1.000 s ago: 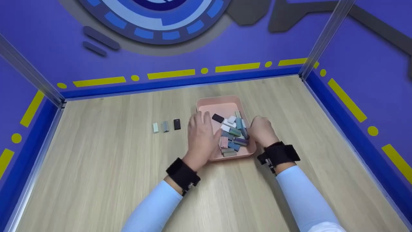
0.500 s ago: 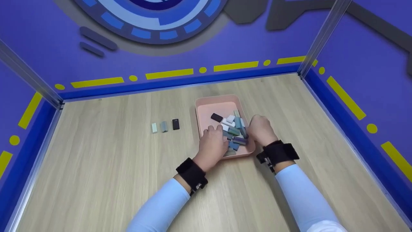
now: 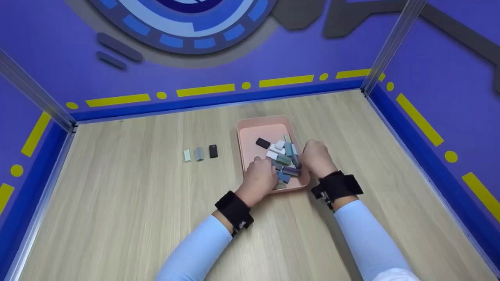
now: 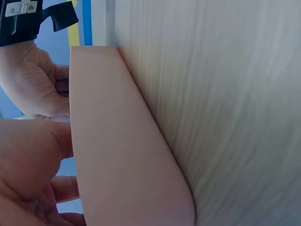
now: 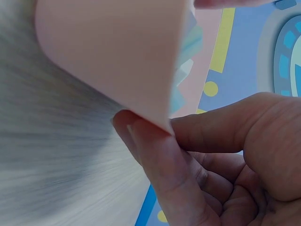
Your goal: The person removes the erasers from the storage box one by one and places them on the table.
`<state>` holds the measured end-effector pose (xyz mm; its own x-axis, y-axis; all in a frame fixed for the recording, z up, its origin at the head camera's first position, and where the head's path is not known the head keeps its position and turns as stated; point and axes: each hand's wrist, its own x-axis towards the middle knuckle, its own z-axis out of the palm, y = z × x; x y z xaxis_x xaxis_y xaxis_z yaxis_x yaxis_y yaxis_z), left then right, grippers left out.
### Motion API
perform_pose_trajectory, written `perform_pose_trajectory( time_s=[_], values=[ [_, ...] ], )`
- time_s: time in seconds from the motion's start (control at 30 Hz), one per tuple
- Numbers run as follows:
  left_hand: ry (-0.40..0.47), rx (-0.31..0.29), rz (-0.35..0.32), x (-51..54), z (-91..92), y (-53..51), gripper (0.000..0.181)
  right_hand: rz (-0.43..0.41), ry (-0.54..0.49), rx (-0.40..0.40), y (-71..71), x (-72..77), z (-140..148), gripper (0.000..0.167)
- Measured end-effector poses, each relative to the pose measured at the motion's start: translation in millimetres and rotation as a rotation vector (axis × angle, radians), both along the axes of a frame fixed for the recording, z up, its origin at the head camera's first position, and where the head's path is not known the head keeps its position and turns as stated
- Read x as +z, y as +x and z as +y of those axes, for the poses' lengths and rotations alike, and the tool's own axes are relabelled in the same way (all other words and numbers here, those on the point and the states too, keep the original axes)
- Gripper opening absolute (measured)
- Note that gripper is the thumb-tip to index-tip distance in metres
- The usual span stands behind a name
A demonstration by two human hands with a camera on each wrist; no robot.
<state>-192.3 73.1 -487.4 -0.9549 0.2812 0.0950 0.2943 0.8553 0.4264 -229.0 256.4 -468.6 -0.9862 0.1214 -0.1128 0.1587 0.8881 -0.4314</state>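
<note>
A shallow pink tray (image 3: pixel 261 121) stands on the table, with small blocks (image 3: pixel 284 159) in white, green, blue and grey heaped in its right and near part. My right hand (image 3: pixel 318 158) pinches the tray's right wall; in the right wrist view its thumb lies over the rim and its fingers are outside. My left hand (image 3: pixel 258 177) reaches over the near left wall with its fingers bent down among the blocks. The tray's side hides those fingertips in the left wrist view, so whether they grip a block cannot be seen.
Left of the tray, a pale green block (image 3: pixel 187 155), a grey-blue block (image 3: pixel 199 153) and a black block (image 3: pixel 213 151) stand in a row, spaced apart. Another black block (image 3: pixel 263 143) lies inside the tray. Blue panels (image 3: pixel 195 82) border the table at the back and sides.
The left hand has moved right and down into the near part of the tray, its spread fingers now bent, covering a pink block seen earlier. My right hand stays on the tray's wall.
</note>
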Motion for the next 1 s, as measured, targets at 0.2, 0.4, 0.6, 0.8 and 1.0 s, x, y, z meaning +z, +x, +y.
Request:
perform_pose_trajectory(
  time_s=[0.2, 0.4, 0.6, 0.8, 1.0],
  values=[
    [0.02, -0.023, -0.021, 1.3, -1.9, -0.9, 0.008, 0.011, 0.007, -0.002, 0.4, -1.3, -0.7, 0.016],
    [-0.024, -0.042, 0.01, 1.5, -4.1, -2.2, 0.006, 0.03, 0.012, 0.002, 0.3, -2.0, -0.9, 0.015],
    [-0.066, -0.054, 0.014, 0.1, -1.6, -3.0, 0.008, 0.017, -0.005, -0.002, 0.9, -2.4, -0.7, 0.016],
    [-0.096, -0.086, 0.066, -4.2, 0.4, -5.4, 0.014, 0.012, -0.01, 0.002, 1.5, -1.6, -0.4, 0.014],
    [-0.109, -0.101, 0.111, -1.8, -1.1, -4.4, 0.015, 0.026, 0.011, 0.005, 0.9, 1.0, -1.4, 0.016]
  ],
)
